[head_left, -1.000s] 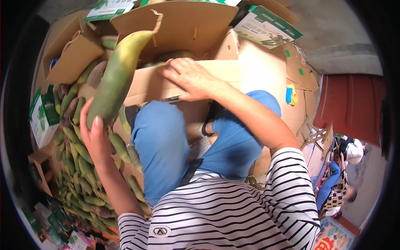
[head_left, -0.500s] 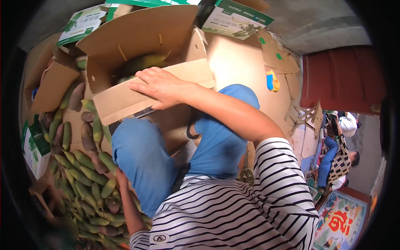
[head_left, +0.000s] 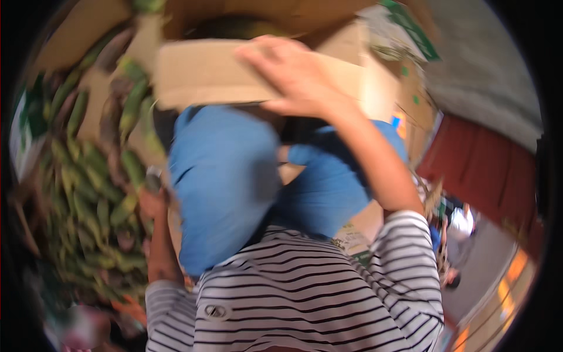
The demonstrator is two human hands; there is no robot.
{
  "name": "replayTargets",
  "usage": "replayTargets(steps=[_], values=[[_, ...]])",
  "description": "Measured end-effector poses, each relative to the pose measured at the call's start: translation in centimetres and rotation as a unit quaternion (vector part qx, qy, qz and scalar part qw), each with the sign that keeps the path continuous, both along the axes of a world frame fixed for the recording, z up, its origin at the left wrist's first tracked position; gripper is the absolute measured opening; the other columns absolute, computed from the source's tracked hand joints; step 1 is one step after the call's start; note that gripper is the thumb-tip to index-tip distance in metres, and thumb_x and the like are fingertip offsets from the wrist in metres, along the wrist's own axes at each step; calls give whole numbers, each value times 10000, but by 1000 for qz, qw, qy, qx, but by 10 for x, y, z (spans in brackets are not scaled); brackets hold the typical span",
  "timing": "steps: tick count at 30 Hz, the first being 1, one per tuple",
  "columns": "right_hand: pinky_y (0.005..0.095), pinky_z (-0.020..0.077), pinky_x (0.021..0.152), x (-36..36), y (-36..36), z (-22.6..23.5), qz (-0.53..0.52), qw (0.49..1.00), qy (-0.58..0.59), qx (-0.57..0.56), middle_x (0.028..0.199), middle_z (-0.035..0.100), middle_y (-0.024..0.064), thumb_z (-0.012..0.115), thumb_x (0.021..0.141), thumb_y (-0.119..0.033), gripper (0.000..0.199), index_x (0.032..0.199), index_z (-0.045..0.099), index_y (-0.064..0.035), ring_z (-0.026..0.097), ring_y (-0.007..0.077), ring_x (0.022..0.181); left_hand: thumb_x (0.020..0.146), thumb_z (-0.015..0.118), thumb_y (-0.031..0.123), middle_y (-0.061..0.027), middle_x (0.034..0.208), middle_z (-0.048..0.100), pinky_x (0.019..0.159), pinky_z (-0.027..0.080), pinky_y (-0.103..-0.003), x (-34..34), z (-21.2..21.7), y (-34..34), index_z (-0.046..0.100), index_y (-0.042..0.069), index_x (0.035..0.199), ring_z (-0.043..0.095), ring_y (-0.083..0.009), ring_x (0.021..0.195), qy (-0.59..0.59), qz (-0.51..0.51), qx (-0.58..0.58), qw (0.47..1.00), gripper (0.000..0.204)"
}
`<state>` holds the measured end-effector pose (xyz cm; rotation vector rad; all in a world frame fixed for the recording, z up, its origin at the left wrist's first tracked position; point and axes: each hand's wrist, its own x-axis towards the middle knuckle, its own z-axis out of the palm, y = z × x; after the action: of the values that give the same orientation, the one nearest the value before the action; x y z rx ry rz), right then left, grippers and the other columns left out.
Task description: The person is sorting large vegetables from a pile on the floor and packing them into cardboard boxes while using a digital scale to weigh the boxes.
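Note:
The picture is blurred by motion. My right hand point(head_left: 293, 73) rests flat, fingers spread, on the folded flap of a brown cardboard box point(head_left: 205, 73) that sits in front of my knees in blue trousers point(head_left: 226, 176). Something green and yellow shows dimly inside the box. My left hand point(head_left: 153, 199) is low beside my left knee, at the edge of a pile of green bananas point(head_left: 88, 199); its fingers are mostly hidden, and I cannot tell whether it holds anything.
More cardboard boxes point(head_left: 393, 64) with green printing stand behind and to the right. A dark red cloth point(head_left: 475, 158) hangs at the right. Another person point(head_left: 460, 226) sits low at the right edge.
My left hand has let go of the large green banana it held up and dropped to the pile. The view has tilted and come closer to the box; my right hand stays on the flap.

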<state>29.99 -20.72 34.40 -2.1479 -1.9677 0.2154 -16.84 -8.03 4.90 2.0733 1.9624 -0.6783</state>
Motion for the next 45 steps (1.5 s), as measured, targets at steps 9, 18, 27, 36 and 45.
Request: replayTargets(steps=[9,18,27,36,45], values=[[457,361,1047,-16,7,12,-15,1000,-1,-24,1353,424,161,766,587,-161,913,1411,374,-174,436,360,1225,683,775,424,-211,1039,617,821,507,-434,21,18,-15,463,21,1166,621,-346,967,-8,80,-12,997,702],[457,365,1048,-15,6,13,-7,1000,-2,-12,1355,422,164,764,606,-168,902,1416,367,-182,436,363,1227,727,788,269,-149,1012,660,817,492,-322,37,68,4,596,-38,1047,639,-212,913,-515,199,58,832,483],[447,356,1047,-15,3,8,-6,1000,-7,-11,1353,430,177,757,673,-303,830,1404,392,-157,439,362,1232,821,726,151,-66,1068,612,858,490,-332,255,345,60,562,1,1133,582,-155,980,-904,61,53,419,383],[441,343,1056,-13,5,8,10,1000,1,-17,1357,446,178,706,758,-371,749,1402,411,-129,424,357,1260,826,729,225,-69,976,611,778,497,-265,185,212,25,570,20,1108,585,-131,945,-716,43,6,697,383],[410,330,1069,-10,3,-1,-21,999,0,-27,1388,439,158,652,801,-127,659,1414,411,-142,401,321,1305,736,695,185,-206,1301,477,936,429,-449,-120,113,-24,455,3,1279,483,-389,1144,-59,96,167,979,621]])
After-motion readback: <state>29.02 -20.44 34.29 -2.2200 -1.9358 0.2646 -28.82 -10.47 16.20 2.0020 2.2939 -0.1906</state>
